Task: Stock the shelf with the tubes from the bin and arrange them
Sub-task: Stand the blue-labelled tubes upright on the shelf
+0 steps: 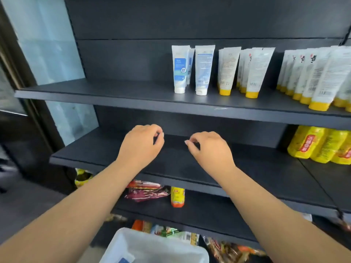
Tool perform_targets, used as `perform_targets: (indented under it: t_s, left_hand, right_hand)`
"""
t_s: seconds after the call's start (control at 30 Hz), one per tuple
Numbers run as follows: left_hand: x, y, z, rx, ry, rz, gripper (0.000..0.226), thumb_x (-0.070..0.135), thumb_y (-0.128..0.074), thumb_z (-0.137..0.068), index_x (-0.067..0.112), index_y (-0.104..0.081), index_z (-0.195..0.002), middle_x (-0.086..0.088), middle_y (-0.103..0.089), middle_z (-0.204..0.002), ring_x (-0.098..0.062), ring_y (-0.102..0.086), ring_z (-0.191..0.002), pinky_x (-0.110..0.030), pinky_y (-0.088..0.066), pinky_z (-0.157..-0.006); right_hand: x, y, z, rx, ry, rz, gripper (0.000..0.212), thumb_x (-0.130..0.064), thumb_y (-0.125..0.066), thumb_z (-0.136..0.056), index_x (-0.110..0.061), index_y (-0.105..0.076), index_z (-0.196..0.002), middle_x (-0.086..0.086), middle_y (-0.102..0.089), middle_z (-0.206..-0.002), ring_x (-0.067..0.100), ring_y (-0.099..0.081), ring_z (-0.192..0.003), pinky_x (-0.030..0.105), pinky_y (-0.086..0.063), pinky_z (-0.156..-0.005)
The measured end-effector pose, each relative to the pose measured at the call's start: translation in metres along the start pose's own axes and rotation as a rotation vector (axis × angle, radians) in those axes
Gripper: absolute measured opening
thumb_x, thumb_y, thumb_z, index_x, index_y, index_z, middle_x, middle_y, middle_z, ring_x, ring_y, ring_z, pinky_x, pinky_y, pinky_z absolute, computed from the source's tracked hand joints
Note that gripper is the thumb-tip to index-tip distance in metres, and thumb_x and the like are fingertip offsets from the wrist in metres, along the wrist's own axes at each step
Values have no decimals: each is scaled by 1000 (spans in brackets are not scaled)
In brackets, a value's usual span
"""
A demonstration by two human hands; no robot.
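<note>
On the upper dark shelf (114, 92) stand white tubes cap-down. Two blue-labelled tubes with white caps (179, 69) (203, 70) stand in the middle, a third half hidden behind them. Right of them are several yellow-capped tubes (248, 73), and a denser row (321, 78) runs off the right edge. My left hand (141, 144) and my right hand (209, 149) hover over the bare middle shelf (180, 160), fingers loosely curled, holding nothing. A white bin (161, 247) sits at the bottom centre, with a blue-and-white item (125, 260) in its corner.
Yellow bottles with red labels (319, 144) stand at the right of the middle shelf. Snack packets (146, 192) and a yellow-orange pack (177, 196) lie on lower shelves. A glass panel (47, 44) borders the shelving on the left.
</note>
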State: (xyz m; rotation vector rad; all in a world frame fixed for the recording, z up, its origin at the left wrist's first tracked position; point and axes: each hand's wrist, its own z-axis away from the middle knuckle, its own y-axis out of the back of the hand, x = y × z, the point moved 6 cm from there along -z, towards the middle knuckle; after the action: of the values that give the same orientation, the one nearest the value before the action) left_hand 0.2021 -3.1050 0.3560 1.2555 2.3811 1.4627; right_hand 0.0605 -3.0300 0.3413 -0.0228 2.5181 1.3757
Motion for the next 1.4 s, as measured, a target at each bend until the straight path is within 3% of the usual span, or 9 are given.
perform_targets:
  t_s: [0.3, 0.47, 0.6, 0.9, 0.97, 1.27, 1.33, 1.4]
  left_hand:
    - [-48, -48, 151, -200, 183, -76, 21, 22, -49, -90, 11, -64, -100, -9, -67, -89, -28, -59, -87, -37, -47, -73]
    - [-87, -78, 212, -365, 361, -85, 21, 21, -46, -91, 13, -61, -103, -3, -62, -96, -25, -56, -96, -33, -45, -80]
    - [-130, -100, 250, -451, 487, -66, 19, 17, -47, -90, 12, -63, -100, -2, -63, -94, -27, -58, -94, -28, -40, -74]
    - [-254, -163, 318, -701, 702, -4, 24, 18, -39, -93, 10, -58, -105, -11, -64, -110, -30, -56, -97, -27, -39, -76]
    - [-275, -180, 332, -751, 750, 16, 25, 20, -38, -94, 11, -57, -107, -9, -62, -114, -28, -55, -100, -26, -38, -78]
    - [-326, -266, 376, -798, 944, 128, 35, 24, -44, -93, 10, -50, -125, -9, -54, -130, -24, -49, -120, -27, -35, -96]
    - [-329, -281, 379, -760, 946, 150, 37, 23, -44, -94, 9, -48, -128, -8, -51, -133, -22, -46, -123, -26, -31, -98]
    - [-331, -298, 381, -736, 908, 170, 39, 22, -45, -94, 7, -45, -129, -8, -49, -134, -21, -43, -125, -21, -27, -96]
  right_hand:
    - [-15, -80, 120, -289, -102, -139, 35, -38, -41, -95, -12, -64, -94, 5, -66, -97, 23, -53, -102, 34, -44, -81]
    - [-23, -142, 169, -473, -178, -131, 35, -39, -41, -95, -13, -64, -98, 6, -66, -100, 23, -53, -102, 31, -43, -76]
    - [-32, -191, 196, -593, -258, -112, 34, -38, -42, -94, -13, -65, -98, 7, -66, -102, 25, -54, -102, 30, -42, -76]
    - [-62, -310, 250, -859, -558, -138, 33, -37, -39, -96, -12, -60, -91, 11, -66, -102, 29, -56, -98, 27, -38, -69]
    - [-68, -335, 263, -899, -634, -145, 35, -38, -40, -96, -11, -62, -100, 10, -66, -104, 28, -57, -99, 28, -40, -71]
    - [-76, -453, 325, -993, -1060, -310, 33, -33, -43, -94, -9, -63, -103, 11, -66, -107, 29, -59, -100, 28, -43, -75]
    - [-72, -475, 344, -1021, -1160, -346, 30, -31, -45, -93, -8, -64, -95, 9, -65, -92, 29, -59, -90, 28, -43, -70]
    - [-65, -495, 365, -1009, -1298, -358, 26, -33, -47, -91, -15, -56, -74, 1, -52, -67, 25, -52, -77, 24, -35, -52]
